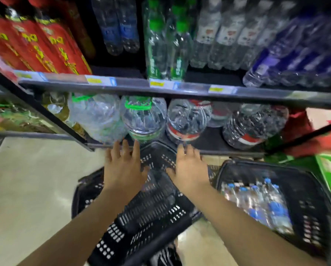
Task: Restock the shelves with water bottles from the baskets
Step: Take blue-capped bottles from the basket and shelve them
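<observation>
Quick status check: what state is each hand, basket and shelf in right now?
Left hand: open, empty, over the left basket.
Right hand: open, empty, no grip on anything.
Left basket: looks empty.
Right basket: holds blue-capped bottles.
Bottom shelf: big jugs upright, a gap at right.
Upper shelf: stocked, gap left of the green-capped bottles.

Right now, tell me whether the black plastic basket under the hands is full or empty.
Empty: the black plastic basket shows only bare slotted walls and floor, with no bottles inside.
</observation>
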`<act>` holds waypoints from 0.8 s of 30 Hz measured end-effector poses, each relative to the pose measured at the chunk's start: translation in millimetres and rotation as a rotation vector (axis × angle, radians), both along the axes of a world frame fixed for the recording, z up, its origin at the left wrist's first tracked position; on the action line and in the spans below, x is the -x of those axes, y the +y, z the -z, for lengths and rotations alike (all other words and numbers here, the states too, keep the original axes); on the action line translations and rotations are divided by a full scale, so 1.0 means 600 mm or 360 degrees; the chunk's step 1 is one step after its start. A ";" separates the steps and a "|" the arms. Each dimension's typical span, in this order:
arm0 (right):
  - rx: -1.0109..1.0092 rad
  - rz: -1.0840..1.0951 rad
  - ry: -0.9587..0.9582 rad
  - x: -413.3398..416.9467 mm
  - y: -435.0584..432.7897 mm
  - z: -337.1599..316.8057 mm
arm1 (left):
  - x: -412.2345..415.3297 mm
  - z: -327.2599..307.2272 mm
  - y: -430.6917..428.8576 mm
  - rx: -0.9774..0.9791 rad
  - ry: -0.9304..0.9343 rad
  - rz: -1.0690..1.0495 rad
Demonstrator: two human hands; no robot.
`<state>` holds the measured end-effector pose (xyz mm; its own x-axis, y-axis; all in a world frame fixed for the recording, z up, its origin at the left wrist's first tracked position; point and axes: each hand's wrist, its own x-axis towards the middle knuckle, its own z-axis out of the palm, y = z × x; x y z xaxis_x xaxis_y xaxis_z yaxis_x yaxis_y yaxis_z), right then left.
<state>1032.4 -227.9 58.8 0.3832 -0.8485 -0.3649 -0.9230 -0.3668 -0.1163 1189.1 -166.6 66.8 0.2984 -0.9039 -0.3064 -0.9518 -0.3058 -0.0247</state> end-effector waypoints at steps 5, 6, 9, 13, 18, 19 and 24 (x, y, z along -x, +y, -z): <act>-0.0237 0.0259 0.0140 0.173 0.085 0.059 | 0.147 0.059 0.064 -0.0202 0.0197 0.0039; -0.0284 0.0305 0.0179 0.211 0.097 0.071 | 0.178 0.072 0.073 -0.0214 0.0226 0.0049; -0.0407 0.0440 0.0300 0.328 0.121 0.106 | 0.273 0.111 0.091 -0.0215 0.0294 0.0057; -0.0533 0.0550 0.0388 0.479 0.121 0.141 | 0.412 0.145 0.083 -0.0270 0.0346 0.0052; -0.0645 0.0614 0.0485 0.651 0.097 0.169 | 0.569 0.186 0.059 -0.0246 0.0398 0.0097; -0.0654 0.0639 0.0487 0.680 0.092 0.172 | 0.593 0.190 0.054 -0.0270 0.0386 0.0094; -0.0702 0.0902 0.0402 0.781 0.076 0.183 | 0.672 0.200 0.034 -0.0408 0.0380 0.0077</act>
<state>563.7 -182.3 -50.9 -0.2079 -0.6459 -0.7345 -0.9744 0.2029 0.0974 785.9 -146.3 -53.5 0.1499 -0.8000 -0.5810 -0.9531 -0.2732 0.1303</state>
